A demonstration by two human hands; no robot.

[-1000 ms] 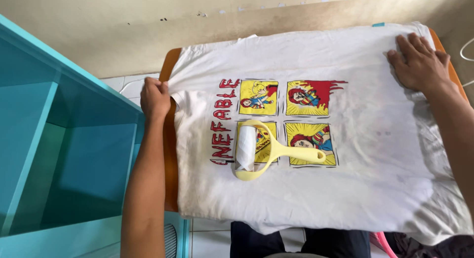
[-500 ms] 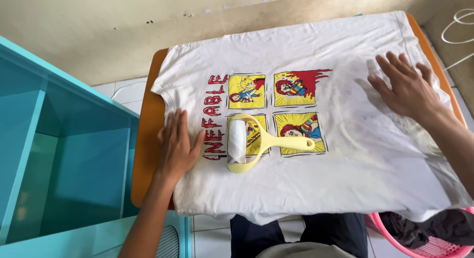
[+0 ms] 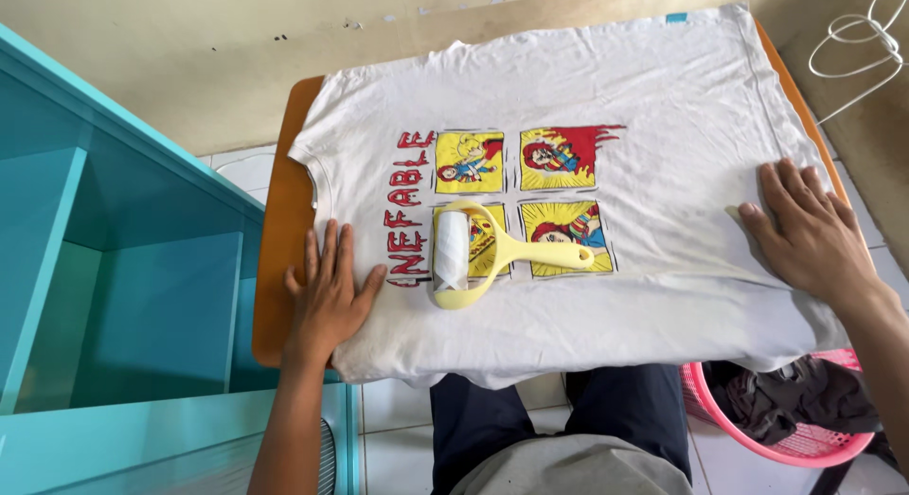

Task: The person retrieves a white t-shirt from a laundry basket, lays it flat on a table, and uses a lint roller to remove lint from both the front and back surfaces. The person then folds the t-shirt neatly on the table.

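Note:
A white T-shirt [image 3: 587, 88] with red lettering and four yellow cartoon panels lies spread flat over an orange table [image 3: 282, 220]. A yellow lint roller [image 3: 492, 255] with a white roll rests on the print, untouched. My left hand [image 3: 329, 291] presses flat on the shirt's near left part, just left of the roller, fingers spread. My right hand [image 3: 810, 234] lies flat on the shirt's right side near the hem, fingers apart. Neither hand holds anything.
A turquoise open shelf unit [image 3: 123, 268] stands to the left of the table. A pink basket [image 3: 786, 443] with dark clothes sits on the tiled floor at the lower right. A white cord [image 3: 852, 36] lies at the upper right. My dark trousers show below the table.
My left hand let go of the shirt's left edge and came to rest flat beside the roller. My right hand slid from the far right corner down toward the near right side.

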